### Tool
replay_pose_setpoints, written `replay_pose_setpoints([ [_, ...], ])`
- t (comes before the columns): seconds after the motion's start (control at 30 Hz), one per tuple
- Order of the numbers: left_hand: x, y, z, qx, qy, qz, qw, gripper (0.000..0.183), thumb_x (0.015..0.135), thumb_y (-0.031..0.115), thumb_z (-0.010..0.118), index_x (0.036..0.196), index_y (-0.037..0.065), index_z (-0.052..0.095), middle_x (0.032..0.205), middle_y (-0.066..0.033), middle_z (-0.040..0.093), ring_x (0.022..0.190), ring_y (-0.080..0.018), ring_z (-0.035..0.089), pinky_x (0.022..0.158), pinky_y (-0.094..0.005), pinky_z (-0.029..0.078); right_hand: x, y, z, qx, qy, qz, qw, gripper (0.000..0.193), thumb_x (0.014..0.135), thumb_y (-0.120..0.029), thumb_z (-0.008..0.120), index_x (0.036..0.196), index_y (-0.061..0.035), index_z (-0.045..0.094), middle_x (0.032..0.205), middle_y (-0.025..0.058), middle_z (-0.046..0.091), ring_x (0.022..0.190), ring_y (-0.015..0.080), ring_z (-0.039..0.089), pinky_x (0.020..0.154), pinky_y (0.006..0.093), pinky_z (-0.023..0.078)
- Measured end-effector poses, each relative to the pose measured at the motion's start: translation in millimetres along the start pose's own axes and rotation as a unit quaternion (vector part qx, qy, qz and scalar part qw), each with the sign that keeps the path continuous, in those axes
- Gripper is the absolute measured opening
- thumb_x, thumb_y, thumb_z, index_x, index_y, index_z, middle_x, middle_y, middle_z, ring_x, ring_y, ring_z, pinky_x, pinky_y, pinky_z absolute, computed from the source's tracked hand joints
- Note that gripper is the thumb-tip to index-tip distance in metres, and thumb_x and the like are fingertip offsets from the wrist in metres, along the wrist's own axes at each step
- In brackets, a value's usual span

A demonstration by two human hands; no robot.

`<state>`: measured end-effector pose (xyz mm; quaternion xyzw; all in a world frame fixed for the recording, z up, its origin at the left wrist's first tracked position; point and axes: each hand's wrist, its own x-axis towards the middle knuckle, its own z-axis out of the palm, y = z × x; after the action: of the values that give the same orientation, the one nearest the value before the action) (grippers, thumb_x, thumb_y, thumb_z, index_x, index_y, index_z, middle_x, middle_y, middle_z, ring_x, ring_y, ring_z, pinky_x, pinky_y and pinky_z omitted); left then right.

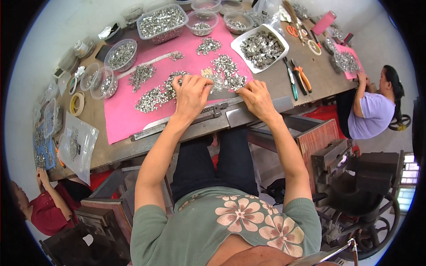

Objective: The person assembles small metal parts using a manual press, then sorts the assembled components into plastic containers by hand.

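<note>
Both my hands are over the front edge of a pink mat (120,115) strewn with small silvery metal pieces. My left hand (191,94) has its thumb and fingers closed in a pinch beside a small patch of metal pieces (216,83); what it holds is too small to make out. In a similar pinch, my right hand (257,100) is near a pile of metal pieces (235,81), and its fingertips hide whatever is in them. Below the hands runs a metal rail (208,112) along the table's edge. A loose heap of pieces (153,98) lies left of my left hand.
A white tray (284,54) and a clear tub (162,37) hold metal pieces. Orange-handled pliers (303,77) and a green-handled tool (293,84) lie at right. A plastic bag (80,142) is at left. Co-workers sit at both ends; machinery (359,177) stands lower right.
</note>
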<state>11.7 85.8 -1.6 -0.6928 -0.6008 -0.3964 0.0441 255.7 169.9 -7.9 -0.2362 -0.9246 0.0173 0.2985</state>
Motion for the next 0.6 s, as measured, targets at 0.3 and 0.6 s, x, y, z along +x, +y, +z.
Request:
replay_pose_setpoints([
  [0.3, 46.7, -38.9, 22.5, 0.034, -0.086, -0.046, 0.995, 0.009, 0.087, 0.021, 0.071, 0.090, 0.013, 0.075, 0.088, -0.0058, 0.070, 0.095, -0.0270, 0.060, 0.100, -0.0557, 0.030, -2.0, 1.0, 4.9, 0.049, 0.002, 0.041, 0.998, 0.017, 0.082, -0.005, 0.073, 0.093, -0.0052, 0.060, 0.092, 0.0088, 0.057, 0.090, 0.0288, 0.056, 0.084, 0.0410, 0.042],
  [0.6, 62.7, -46.8, 33.0, 0.037, -0.101, -0.068, 0.992, 0.010, 0.087, 0.020, 0.069, 0.090, 0.014, 0.076, 0.090, -0.0076, 0.070, 0.099, -0.0291, 0.061, 0.100, -0.0609, 0.029, 0.8, -3.9, 15.7, 0.041, 0.058, 0.044, 0.997, 0.016, 0.082, -0.002, 0.073, 0.091, -0.0051, 0.060, 0.088, 0.0084, 0.057, 0.087, 0.0280, 0.057, 0.082, 0.0396, 0.041],
])
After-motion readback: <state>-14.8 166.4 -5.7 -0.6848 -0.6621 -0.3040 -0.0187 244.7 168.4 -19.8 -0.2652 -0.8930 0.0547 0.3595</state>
